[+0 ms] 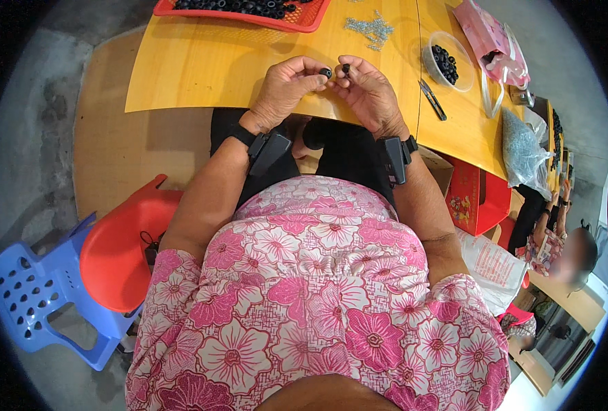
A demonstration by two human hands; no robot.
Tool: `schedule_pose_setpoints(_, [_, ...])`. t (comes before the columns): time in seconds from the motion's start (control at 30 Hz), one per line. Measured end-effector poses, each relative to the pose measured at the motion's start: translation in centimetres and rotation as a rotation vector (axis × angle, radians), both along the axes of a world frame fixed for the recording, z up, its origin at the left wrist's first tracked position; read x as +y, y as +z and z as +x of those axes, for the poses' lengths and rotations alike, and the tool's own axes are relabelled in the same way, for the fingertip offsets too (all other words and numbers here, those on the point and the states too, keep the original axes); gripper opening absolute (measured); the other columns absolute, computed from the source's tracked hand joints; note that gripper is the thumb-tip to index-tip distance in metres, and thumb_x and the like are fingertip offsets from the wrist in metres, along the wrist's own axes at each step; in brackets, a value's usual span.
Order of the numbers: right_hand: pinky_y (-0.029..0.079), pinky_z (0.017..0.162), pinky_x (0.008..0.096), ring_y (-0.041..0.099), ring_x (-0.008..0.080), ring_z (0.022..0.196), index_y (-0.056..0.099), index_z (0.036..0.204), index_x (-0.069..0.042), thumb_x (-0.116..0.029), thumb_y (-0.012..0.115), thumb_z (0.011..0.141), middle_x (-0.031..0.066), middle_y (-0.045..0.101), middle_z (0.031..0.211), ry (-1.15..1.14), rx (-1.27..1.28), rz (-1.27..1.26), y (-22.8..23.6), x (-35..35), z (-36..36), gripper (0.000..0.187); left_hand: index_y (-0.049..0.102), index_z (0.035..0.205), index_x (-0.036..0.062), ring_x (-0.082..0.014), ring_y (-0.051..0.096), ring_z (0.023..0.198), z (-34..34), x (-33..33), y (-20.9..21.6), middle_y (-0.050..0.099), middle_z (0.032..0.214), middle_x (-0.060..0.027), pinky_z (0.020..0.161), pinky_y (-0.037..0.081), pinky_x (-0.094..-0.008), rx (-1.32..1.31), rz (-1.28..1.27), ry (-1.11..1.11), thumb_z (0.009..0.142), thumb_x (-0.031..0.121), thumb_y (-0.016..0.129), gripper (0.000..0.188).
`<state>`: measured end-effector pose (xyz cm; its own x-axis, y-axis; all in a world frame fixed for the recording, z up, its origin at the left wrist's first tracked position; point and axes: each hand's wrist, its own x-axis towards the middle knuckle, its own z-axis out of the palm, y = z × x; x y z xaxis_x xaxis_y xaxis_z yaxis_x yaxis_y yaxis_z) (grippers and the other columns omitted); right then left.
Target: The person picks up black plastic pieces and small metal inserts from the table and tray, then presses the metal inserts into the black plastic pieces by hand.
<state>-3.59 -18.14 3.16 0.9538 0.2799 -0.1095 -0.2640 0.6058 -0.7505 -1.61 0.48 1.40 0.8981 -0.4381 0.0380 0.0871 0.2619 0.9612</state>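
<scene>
Above the near edge of the yellow table (201, 75), my two hands are close together. My left hand (287, 85) pinches a small round black part (325, 72) between thumb and fingertips; a ring-like end shows on it. Just to the right, my right hand (369, 96) holds another small black piece (346, 69) between thumb and forefinger. The two pieces are a short gap apart. What each piece is exactly is too small to tell. Both wrists wear a black strapped device.
A red basket (304, 26) of black parts stands at the far left. Small clear or silvery pieces (371, 31) lie beyond my hands. To the right are a clear tub (433, 67) of black parts, a cutter knife (432, 100), a pink bag (489, 41) and a plastic bag (523, 147). Other people sit further right.
</scene>
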Motion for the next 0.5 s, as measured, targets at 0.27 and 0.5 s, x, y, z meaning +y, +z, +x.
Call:
schedule_pose_setpoints(0.27, [0.045, 0.081, 0.0245, 0.053, 0.0099, 0.078, 0.058, 0.102, 0.000, -0.009, 0.049, 0.092, 0.0023, 0.058, 0.087, -0.052, -0.056, -0.303, 0.3, 1.0, 0.1, 0.015, 0.062, 0.099, 0.0006, -0.0084, 0.060, 0.079, 0.3, 0.0, -0.4, 0.064, 0.087, -0.0029, 0.071, 0.051, -0.0212, -0.020, 0.005, 0.003, 0.086, 0.009, 0.064, 0.016])
schedule_pose_setpoints(0.5, [0.047, 0.074, 0.0209, 0.057, 0.0081, 0.075, 0.063, 0.099, 0.001, -0.007, 0.052, 0.091, 0.0022, 0.063, 0.086, -0.167, -0.163, -0.562, 0.5, 1.5, -0.1, 0.016, 0.062, 0.100, 0.0017, -0.0085, 0.060, 0.078, 0.3, 0.1, -0.8, 0.064, 0.087, -0.0030, 0.070, 0.051, -0.0209, -0.032, -0.012, 0.009, 0.086, 0.010, 0.063, 0.016])
